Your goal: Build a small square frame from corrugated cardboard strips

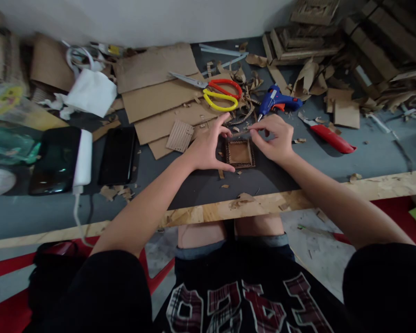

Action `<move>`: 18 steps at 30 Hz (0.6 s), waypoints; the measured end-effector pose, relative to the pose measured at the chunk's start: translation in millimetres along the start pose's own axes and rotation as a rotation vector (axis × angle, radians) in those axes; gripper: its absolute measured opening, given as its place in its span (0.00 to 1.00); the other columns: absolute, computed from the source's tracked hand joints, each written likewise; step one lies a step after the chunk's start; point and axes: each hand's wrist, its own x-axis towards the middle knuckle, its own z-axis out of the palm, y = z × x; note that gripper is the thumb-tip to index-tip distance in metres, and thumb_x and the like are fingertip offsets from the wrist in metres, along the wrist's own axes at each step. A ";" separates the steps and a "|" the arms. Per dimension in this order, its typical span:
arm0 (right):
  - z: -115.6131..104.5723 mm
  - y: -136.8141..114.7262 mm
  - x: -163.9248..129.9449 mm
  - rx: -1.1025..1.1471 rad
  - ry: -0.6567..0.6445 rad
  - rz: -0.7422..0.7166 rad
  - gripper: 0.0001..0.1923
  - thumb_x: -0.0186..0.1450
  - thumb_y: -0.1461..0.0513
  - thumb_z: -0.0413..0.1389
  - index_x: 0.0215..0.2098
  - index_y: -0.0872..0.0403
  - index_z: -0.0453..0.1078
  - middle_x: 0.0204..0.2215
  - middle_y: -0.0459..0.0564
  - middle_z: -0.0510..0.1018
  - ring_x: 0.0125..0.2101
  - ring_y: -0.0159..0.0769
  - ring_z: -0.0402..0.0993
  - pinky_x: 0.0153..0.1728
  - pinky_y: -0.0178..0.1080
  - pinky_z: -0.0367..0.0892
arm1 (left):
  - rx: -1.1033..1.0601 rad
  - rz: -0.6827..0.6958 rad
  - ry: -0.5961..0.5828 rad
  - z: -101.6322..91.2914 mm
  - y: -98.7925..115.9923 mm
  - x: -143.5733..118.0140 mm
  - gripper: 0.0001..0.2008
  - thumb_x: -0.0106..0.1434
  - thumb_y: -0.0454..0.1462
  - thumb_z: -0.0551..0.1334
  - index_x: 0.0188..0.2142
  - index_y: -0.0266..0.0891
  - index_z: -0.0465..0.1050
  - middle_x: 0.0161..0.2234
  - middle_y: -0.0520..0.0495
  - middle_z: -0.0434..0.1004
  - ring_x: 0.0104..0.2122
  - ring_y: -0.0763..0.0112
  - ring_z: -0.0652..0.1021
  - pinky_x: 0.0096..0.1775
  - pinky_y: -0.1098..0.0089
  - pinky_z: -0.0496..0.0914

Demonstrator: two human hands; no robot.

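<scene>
A small square cardboard tray (240,153) with raised corrugated walls lies on the dark table between my hands. My left hand (210,145) is at its left side, thumb and fingers spread apart, the thumb close to the tray's near left corner. Just beyond the far wall, my right hand (273,138) pinches the right end of a thin cardboard strip (241,133). The strip's left end reaches close to my left fingers; whether they touch it I cannot tell. A blue glue gun (277,100) rests just past my right hand, nozzle pointing toward it.
Scissors (222,94) with red and yellow handles lie on stacked cardboard sheets (159,99). To the right is a red utility knife (333,137). A ribbed cardboard piece (180,136), a black phone (117,156) and a white charger (83,159) are leftward. Cardboard scraps litter the table.
</scene>
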 end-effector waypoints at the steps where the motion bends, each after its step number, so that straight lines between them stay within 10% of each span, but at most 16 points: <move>1: -2.0 -1.2 -1.7 0.010 0.010 0.006 0.09 0.66 0.57 0.56 0.33 0.47 0.79 0.29 0.47 0.83 0.31 0.37 0.78 0.38 0.45 0.73 | 0.017 0.008 0.012 -1.0 0.3 0.4 0.58 0.46 0.63 0.71 0.67 0.39 0.52 0.54 0.33 0.74 0.51 0.53 0.77 0.56 0.54 0.69; 6: -2.6 -4.7 -4.2 0.018 -0.006 0.035 0.09 0.64 0.56 0.58 0.32 0.47 0.80 0.26 0.46 0.82 0.30 0.38 0.78 0.37 0.44 0.72 | 0.096 -0.006 0.173 -5.9 5.4 1.8 0.21 0.68 0.52 0.58 0.48 0.39 0.76 0.50 0.39 0.78 0.52 0.60 0.77 0.56 0.59 0.70; 18: -3.2 -6.9 -6.3 0.063 -0.090 0.064 0.09 0.64 0.59 0.58 0.32 0.49 0.81 0.26 0.46 0.82 0.24 0.32 0.73 0.29 0.37 0.69 | 0.125 -0.007 0.173 -0.9 0.3 3.7 0.13 0.69 0.46 0.60 0.38 0.41 0.78 0.39 0.46 0.82 0.42 0.66 0.80 0.49 0.64 0.72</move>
